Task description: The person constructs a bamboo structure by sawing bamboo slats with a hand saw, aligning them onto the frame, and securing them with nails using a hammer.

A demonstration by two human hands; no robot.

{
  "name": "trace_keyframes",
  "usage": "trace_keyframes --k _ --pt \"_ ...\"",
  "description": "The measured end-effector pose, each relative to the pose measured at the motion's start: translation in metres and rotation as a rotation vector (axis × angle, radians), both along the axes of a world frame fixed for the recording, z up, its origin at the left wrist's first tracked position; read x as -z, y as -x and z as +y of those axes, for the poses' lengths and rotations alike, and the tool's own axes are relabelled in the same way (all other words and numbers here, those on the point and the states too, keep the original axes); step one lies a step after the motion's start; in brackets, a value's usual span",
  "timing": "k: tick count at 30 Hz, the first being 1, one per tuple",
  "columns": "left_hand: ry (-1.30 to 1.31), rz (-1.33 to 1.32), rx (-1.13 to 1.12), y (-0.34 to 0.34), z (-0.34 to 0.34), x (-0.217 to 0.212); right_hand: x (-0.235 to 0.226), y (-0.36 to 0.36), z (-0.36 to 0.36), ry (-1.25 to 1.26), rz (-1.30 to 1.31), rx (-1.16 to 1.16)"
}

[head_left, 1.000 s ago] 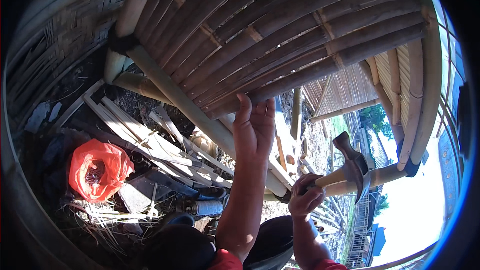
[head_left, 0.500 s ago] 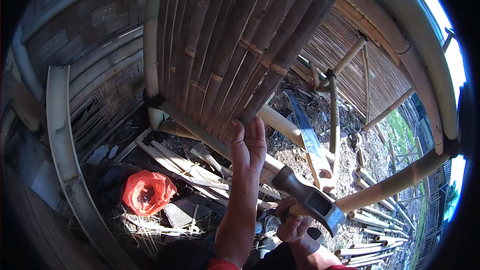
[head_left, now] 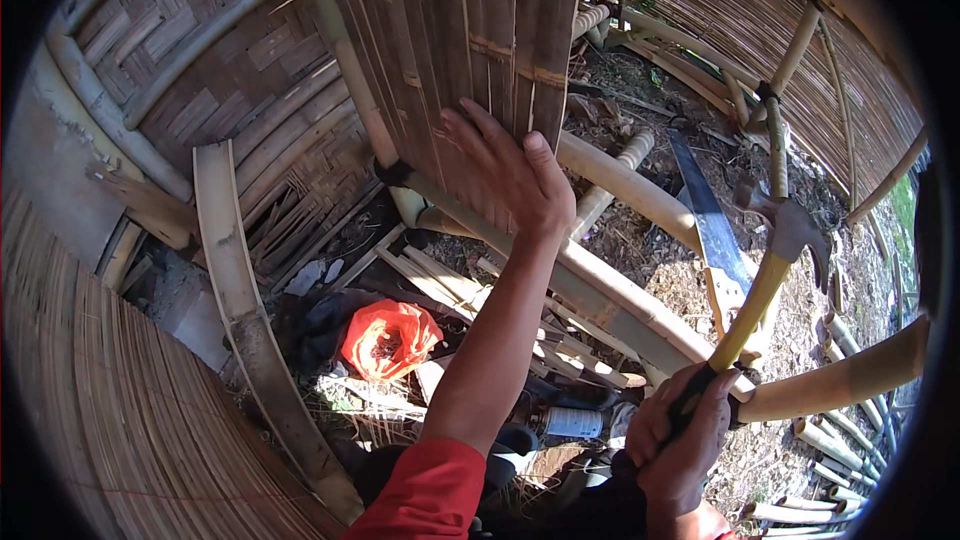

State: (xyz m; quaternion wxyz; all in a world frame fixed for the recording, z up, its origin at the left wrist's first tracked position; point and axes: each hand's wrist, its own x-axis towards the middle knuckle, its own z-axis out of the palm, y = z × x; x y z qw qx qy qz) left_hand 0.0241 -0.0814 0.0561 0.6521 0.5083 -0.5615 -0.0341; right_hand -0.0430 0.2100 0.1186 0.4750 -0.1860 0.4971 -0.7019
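Observation:
A panel of dark split bamboo slats [head_left: 455, 30] stands in front of me, with paler bands across it. My left hand [head_left: 515, 165] lies against its lower right part, fingers stretched and thumb apart. To the right, my right hand [head_left: 680, 430] is wrapped round the black grip of a claw hammer [head_left: 757, 305]. The hammer has a yellow shaft, and its steel head points up and away from me. Below the panel runs a round bamboo rail [head_left: 610, 305], sloping down to the right between my hands.
A handsaw [head_left: 708, 215] leans behind the rail. An orange plastic bag [head_left: 390, 340] sits open on the littered ground, near a can [head_left: 574, 423]. A split bamboo length [head_left: 235, 250] stands at left. A thick bamboo pole [head_left: 840, 380] crosses at right, above several cut bamboo pieces [head_left: 850, 450].
My left hand has turned from palm-up at the panel's lower edge to lying against its face. The hammer has swung from low and level to upright at right. The view has shifted.

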Motion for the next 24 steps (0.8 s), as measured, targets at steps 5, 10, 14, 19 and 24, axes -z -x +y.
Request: trace_keyframes --k 5,10,14,19,24 --pt "0.166 -0.123 0.184 -0.011 -0.003 0.037 -0.003 0.034 0.01 -0.05 0.258 -0.292" --pt "0.173 -0.1 0.309 -0.069 -0.015 0.059 0.024 0.066 0.002 -0.336 0.787 -0.665" --pt "-0.016 -0.147 0.409 -0.089 -0.04 0.049 0.088 0.108 -0.008 -0.482 1.153 -1.132" --pt "-0.239 -0.246 0.464 -0.099 -0.034 0.039 0.241 0.119 0.035 -0.385 1.213 -1.461" --pt "-0.474 -0.263 0.591 -0.111 -0.02 0.026 0.295 0.096 0.052 -0.7 0.898 -1.578"
